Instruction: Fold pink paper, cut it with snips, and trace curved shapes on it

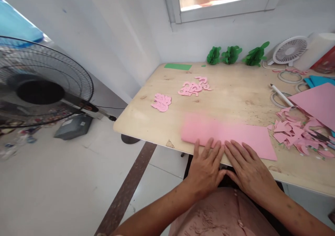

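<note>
A folded sheet of pink paper (251,134) lies along the front edge of the wooden table. My left hand (205,166) presses flat on its near edge, fingers stretched out. Beside it my right hand (247,166) lies on the same edge, also with straight fingers, and the two thumbs meet below the table's edge. The left end of the paper looks blurred. Farther back are a small stack of pink paper cutouts (161,102) and a loose pile of curved pink cutouts (194,87).
Pink scraps (293,133) with scissors (319,136) lie at right, near a white pen (281,94), tape rolls (290,76) and a pink sheet (318,101). Green paper shapes (231,55) and a small fan (290,50) line the wall. A large fan (42,86) stands left.
</note>
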{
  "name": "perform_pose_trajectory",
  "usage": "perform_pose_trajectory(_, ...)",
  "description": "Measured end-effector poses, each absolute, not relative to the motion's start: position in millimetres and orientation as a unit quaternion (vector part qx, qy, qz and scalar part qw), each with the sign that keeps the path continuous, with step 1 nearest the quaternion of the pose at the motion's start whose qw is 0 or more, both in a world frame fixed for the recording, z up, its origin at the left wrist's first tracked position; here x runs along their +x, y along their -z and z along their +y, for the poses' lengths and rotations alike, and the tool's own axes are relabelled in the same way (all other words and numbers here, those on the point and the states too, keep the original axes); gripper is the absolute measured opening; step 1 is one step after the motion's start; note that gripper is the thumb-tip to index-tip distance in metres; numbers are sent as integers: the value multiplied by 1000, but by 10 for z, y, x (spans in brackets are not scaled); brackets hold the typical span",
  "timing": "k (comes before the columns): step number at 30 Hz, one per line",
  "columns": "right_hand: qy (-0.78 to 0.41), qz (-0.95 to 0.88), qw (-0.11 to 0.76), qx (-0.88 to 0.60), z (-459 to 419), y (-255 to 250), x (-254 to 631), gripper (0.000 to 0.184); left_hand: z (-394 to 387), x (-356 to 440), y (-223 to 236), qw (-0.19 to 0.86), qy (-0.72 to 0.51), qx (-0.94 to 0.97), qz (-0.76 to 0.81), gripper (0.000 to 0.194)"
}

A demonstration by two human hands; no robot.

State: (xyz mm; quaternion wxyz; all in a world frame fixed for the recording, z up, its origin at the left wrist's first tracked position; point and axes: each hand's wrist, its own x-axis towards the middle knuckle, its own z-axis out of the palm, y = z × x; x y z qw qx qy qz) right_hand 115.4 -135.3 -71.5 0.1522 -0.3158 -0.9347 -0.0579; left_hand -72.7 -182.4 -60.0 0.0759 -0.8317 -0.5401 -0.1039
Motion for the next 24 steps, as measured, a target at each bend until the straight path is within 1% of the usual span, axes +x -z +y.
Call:
perform_pose_trajectory(4,63,-937,140,-313,-1345,682,1155,63,-1892,-835,656,78,100,-814,-567,66)
perform_pose_trajectory(9,81,-944,138,-290,-1312,631,1158,60,-1989,-1147,654,96,83,-781,-612,67)
perform_pose_trajectory(14,76,-941,133,-301,-1328,634,1151,59,-2066,-1483,688,132,62,-736,-661,59)
perform_pose_trajectory(18,69,-938,138,-311,-1342,660,1150,60,-2108,-1648,707,148,40,-728,-668,60)
perform_pose_trajectory(24,76,-936,151,-310,-1345,646,1122,59,-2085,-1567,628,123,112,-740,-651,60)
